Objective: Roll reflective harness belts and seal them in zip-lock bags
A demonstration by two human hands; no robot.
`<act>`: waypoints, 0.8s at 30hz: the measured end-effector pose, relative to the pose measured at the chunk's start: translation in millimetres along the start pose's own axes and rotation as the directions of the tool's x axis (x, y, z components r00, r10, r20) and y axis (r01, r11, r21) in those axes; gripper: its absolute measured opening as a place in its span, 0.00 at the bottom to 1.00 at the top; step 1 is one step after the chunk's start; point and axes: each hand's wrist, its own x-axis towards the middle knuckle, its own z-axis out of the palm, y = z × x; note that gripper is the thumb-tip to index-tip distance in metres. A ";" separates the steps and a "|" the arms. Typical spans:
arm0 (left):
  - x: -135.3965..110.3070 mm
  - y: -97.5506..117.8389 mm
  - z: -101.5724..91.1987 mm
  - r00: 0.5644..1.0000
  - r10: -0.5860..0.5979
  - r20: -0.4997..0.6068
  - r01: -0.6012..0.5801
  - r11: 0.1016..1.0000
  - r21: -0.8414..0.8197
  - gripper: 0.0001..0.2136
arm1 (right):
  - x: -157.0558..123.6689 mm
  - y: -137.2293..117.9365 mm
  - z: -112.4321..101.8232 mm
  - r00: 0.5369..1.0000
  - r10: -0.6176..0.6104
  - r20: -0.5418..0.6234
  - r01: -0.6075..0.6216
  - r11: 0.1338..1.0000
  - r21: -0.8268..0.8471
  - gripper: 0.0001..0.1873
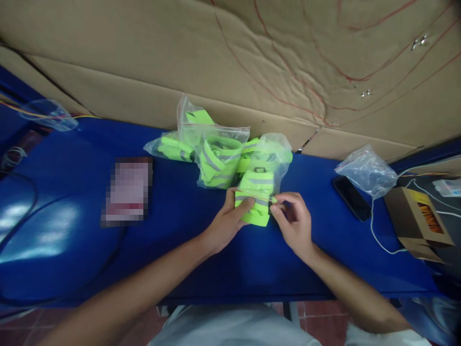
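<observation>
A folded neon-yellow reflective strap [260, 218] with grey bands sticks out of the mouth of a clear zip bag [276, 166]. My left hand [230, 216] is closed on the strap, thumb on top and the other fingers mostly hidden underneath. At the right end of the bag's mouth, my right hand [293, 218] pinches the red-lined zip edge between thumb and fingertips. More of the strap and a dark buckle [259, 169] show through the plastic. Just behind stand other zip bags [219, 163] with similar neon straps inside.
Everything lies on a blue table [180, 240] against a cardboard wall [144, 57] with red cords. A blurred-out flat item [127, 190] is at left, near a clear plastic cup [50, 115]. Rightward are a phone [352, 197], an empty plastic bag [367, 170], a cable and an open carton [414, 216].
</observation>
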 end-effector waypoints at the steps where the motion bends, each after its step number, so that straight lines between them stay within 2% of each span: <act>1: 1.0 -0.2 0.0 1.000 0.012 -0.009 -0.012 1.000 0.006 0.24 | -1.8 -1.0 0.0 0.996 -0.080 0.035 0.083 0.991 -0.103 0.16; 3: 2.6 -2.4 -0.2 0.999 0.035 -0.015 -0.035 0.999 0.025 0.25 | -4.2 -1.4 1.8 0.974 -0.194 0.117 0.219 0.937 -0.271 0.29; 5: 3.8 -6.8 -0.3 0.997 0.074 0.000 -0.074 0.995 0.072 0.26 | -4.6 0.5 5.5 0.962 -0.222 0.157 0.266 0.891 -0.368 0.37; 9: 5.0 -13.1 1.6 0.989 0.144 0.014 -0.144 0.975 0.166 0.26 | 0.8 7.2 11.1 0.971 -0.181 0.153 0.232 0.867 -0.442 0.32; 11: 4.3 -9.4 3.4 0.991 0.127 0.029 -0.129 0.989 0.072 0.24 | 5.7 9.3 10.1 0.971 -0.187 0.149 0.235 0.861 -0.452 0.29; 14: 2.1 2.4 3.8 0.985 0.109 0.132 -0.095 0.989 -0.112 0.20 | 12.7 7.8 7.2 0.963 -0.231 0.136 0.268 0.854 -0.446 0.26; 16: 1.7 8.4 2.2 0.975 0.132 0.178 -0.114 0.988 -0.106 0.19 | 15.0 3.6 8.2 0.959 -0.259 0.116 0.283 0.849 -0.446 0.25; 19: 3.7 8.6 -0.2 0.969 0.212 0.130 -0.212 0.977 -0.018 0.21 | 12.9 -4.9 16.9 0.951 -0.289 0.109 0.304 0.812 -0.498 0.29; 22: 5.5 1.6 -0.4 0.955 0.292 0.061 -0.293 0.956 0.007 0.23 | 7.7 -9.9 27.5 0.939 -0.285 0.194 0.344 0.741 -0.576 0.38; 24: 4.6 -2.6 0.2 0.955 0.290 0.056 -0.291 0.957 0.006 0.23 | 5.0 -9.3 29.7 0.921 -0.284 0.268 0.390 0.690 -0.609 0.39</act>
